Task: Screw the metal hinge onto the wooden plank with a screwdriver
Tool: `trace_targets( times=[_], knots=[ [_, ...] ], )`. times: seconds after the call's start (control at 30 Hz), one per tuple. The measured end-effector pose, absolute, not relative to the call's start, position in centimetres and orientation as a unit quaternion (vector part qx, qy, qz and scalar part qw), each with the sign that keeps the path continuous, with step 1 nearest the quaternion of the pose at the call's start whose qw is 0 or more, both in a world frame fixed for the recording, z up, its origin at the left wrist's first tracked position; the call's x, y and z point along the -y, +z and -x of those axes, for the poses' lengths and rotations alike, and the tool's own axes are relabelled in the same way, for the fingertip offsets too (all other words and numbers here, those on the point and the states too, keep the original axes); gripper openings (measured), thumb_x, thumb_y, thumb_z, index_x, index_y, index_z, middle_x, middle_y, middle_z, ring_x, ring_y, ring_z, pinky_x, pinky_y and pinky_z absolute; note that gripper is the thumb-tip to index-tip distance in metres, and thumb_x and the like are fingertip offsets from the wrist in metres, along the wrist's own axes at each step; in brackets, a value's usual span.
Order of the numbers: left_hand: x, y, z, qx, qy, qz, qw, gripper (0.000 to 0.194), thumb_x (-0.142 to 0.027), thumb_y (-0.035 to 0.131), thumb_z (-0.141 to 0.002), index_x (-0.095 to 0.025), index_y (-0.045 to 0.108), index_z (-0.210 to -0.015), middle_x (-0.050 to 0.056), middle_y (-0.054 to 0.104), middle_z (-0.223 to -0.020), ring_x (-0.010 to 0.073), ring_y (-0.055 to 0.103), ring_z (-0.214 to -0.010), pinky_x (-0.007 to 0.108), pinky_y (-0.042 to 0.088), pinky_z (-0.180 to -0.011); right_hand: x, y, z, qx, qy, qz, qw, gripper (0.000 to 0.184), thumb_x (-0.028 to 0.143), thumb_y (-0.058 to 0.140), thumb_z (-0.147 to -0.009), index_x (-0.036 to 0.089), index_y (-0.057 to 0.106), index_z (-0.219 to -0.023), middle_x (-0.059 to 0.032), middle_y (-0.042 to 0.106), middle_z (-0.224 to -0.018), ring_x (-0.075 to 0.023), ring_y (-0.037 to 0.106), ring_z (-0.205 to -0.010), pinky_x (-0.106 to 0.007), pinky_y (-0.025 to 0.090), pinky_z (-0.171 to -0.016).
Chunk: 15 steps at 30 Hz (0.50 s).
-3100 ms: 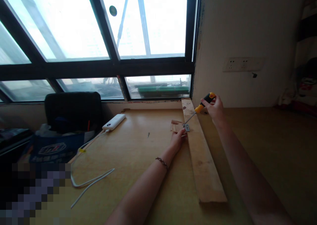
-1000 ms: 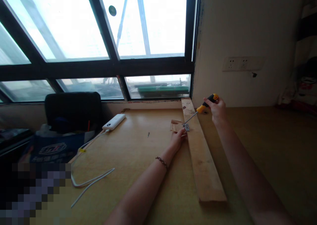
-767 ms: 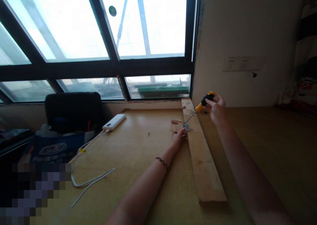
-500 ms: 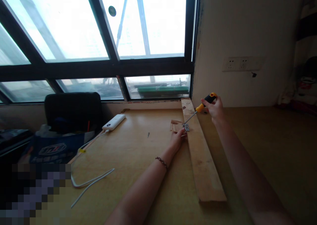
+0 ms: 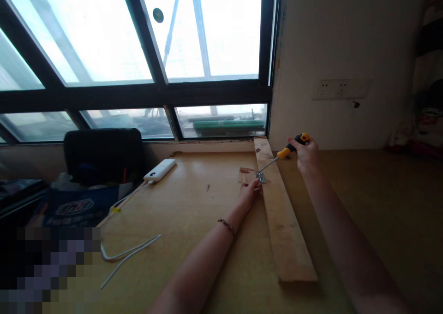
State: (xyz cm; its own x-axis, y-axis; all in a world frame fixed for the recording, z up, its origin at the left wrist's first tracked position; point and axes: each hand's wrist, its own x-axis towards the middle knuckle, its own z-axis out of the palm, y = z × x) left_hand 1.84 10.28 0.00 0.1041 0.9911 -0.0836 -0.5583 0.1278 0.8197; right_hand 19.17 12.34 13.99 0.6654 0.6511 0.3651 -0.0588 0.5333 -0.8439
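Note:
A yellow-and-black screwdriver (image 5: 292,146) is held by its handle in my right hand (image 5: 307,153), its shaft slanting down to the left. The tip meets a small metal hinge (image 5: 260,178) on the left edge of a long wooden board (image 5: 289,226). My left hand (image 5: 249,193) pinches the hinge from the left, and its other fingers are partly hidden beside the board. A small wood piece (image 5: 246,175) lies against the board's left side, just beyond that hand. Further left on the table, a screw (image 5: 208,188) lies loose.
A white power bank (image 5: 159,170) with a white cable (image 5: 131,251) is at the table's left edge. Beyond that edge are a black chair (image 5: 103,152) and a blue bag (image 5: 78,207). The window (image 5: 214,92) and a wall with sockets (image 5: 341,89) bound the far side.
My right hand and the screwdriver handle have shifted slightly right and down, so the shaft leans lower. The tip stays at the hinge, and my left hand keeps its place.

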Motion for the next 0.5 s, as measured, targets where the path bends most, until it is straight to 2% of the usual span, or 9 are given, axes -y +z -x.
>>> trace_targets(
  times=[0.1, 0.27, 0.37, 0.5],
  knots=[
    [-10.4, -0.2, -1.8, -0.33, 0.578, -0.324, 0.672, 0.03, -0.025, 0.071, -0.063, -0.011, 0.06, -0.087, 0.008, 0.066, -0.078, 0.014, 0.062, -0.065, 0.026, 0.051, -0.062, -12.1, 14.4, -19.1, 0.323, 0.252, 0.407, 0.817, 0.052, 0.022, 0.078, -0.043, 0.02, 0.048, -0.085, 0.0036, 0.058, -0.073, -0.0149, 0.06, -0.072, -0.031, 0.05, -0.066],
    [-10.3, -0.3, -1.8, -0.327, 0.581, -0.321, 0.673, 0.031, -0.024, 0.07, -0.063, -0.012, 0.06, -0.09, 0.009, 0.066, -0.083, 0.0153, 0.063, -0.068, 0.028, 0.052, -0.063, -11.7, 15.4, -18.7, 0.357, 0.36, 0.313, 0.803, 0.031, 0.019, 0.069, -0.052, 0.02, 0.047, -0.074, 0.0007, 0.06, -0.079, -0.0151, 0.06, -0.077, -0.031, 0.049, -0.068],
    [-10.3, -0.1, -1.9, -0.325, 0.586, -0.321, 0.67, 0.031, -0.023, 0.07, -0.063, -0.012, 0.059, -0.09, 0.008, 0.066, -0.085, 0.0147, 0.062, -0.067, 0.028, 0.051, -0.061, -11.5, 15.4, -18.9, 0.362, 0.329, 0.351, 0.798, 0.032, 0.026, 0.074, -0.049, 0.02, 0.053, -0.073, 0.0028, 0.056, -0.075, -0.0128, 0.056, -0.074, -0.027, 0.047, -0.066],
    [-10.2, 0.1, -1.9, -0.33, 0.585, -0.318, 0.669, 0.029, -0.022, 0.071, -0.062, -0.012, 0.06, -0.088, 0.008, 0.066, -0.083, 0.0138, 0.061, -0.065, 0.027, 0.051, -0.061, -11.3, 15.0, -19.3, 0.38, 0.255, 0.452, 0.766, 0.046, 0.034, 0.08, -0.042, 0.019, 0.057, -0.078, 0.0039, 0.054, -0.073, -0.0122, 0.054, -0.07, -0.026, 0.045, -0.061]
  ],
)
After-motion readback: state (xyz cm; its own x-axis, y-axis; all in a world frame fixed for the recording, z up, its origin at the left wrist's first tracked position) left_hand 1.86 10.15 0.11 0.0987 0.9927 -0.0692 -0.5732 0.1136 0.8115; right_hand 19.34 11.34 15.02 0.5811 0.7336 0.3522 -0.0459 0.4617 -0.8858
